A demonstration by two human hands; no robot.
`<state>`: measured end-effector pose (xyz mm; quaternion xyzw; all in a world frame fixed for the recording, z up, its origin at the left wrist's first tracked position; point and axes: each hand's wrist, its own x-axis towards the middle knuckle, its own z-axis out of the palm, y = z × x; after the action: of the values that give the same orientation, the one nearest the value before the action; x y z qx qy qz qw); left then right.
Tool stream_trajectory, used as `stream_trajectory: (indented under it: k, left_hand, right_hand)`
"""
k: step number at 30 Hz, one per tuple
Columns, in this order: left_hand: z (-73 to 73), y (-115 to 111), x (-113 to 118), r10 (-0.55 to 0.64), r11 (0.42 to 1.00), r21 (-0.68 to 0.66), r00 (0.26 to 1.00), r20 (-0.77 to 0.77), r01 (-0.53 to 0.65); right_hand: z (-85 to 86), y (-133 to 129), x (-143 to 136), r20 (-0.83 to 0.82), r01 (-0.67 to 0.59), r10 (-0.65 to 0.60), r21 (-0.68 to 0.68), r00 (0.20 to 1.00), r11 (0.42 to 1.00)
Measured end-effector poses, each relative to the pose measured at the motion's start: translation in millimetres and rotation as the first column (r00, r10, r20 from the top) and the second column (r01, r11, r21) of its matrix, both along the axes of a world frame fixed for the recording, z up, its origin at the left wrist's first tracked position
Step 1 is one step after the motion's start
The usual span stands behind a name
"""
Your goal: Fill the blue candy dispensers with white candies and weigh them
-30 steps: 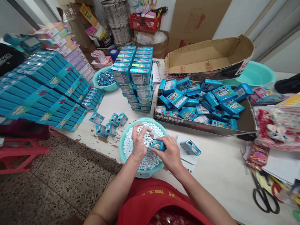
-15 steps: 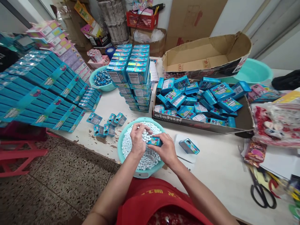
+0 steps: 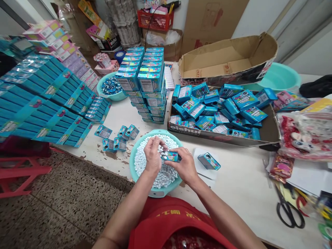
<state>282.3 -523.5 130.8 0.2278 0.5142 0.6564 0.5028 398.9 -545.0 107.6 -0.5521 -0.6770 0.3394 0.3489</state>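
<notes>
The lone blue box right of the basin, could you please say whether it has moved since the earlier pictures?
No: the lone blue box keeps its place relative to the carton marked eishui; only the view shifted slightly.

holding visibly fewer white candies (image 3: pixel 162 149) in the left hand (image 3: pixel 153 154) at mid-frame than a second ago, with the right hand (image 3: pixel 185 163) and held blue box (image 3: pixel 171 156) slightly farther left in the frame

A red garment (image 3: pixel 147 228) with yellow lettering (image 3: pixel 174 212) opens over patterned red cloth (image 3: pixel 173 241), leaving 2 forearms (image 3: pixel 131 204) bare.
</notes>
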Motion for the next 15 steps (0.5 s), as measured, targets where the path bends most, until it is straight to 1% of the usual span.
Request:
stream_trajectory:
  k: [3,7,10,12,15]
  left_hand:
    - [-1.6,0,0,-0.012,1.000,0.022,1.000,-0.005,0.012]
    - [-7.5,1,1,0.018,0.999,0.046,0.998,-0.064,-0.015]
    - [-10.8,3,2,-0.027,0.999,0.031,0.994,-0.110,0.031]
    - [-9.7,4,2,-0.045,0.999,0.014,0.992,-0.115,0.047]
    - [-3.5,4,2,-0.030,1.000,0.004,0.998,-0.063,0.030]
  right_hand:
    - [2.5,1,0,-0.009,-0.004,0.004,-0.006,1.000,1.000]
    - [2.3,3,-1,-0.010,0.001,-0.001,-0.001,1.000,1.000]
    - [0.5,4,-4,0.013,0.007,-0.006,-0.023,1.000,1.000]
    - [1.0,3,-6,0.021,0.025,-0.024,-0.026,0.999,0.999]
    - [4.2,0,-5,-0.021,0.026,-0.026,0.011,0.999,1.000]
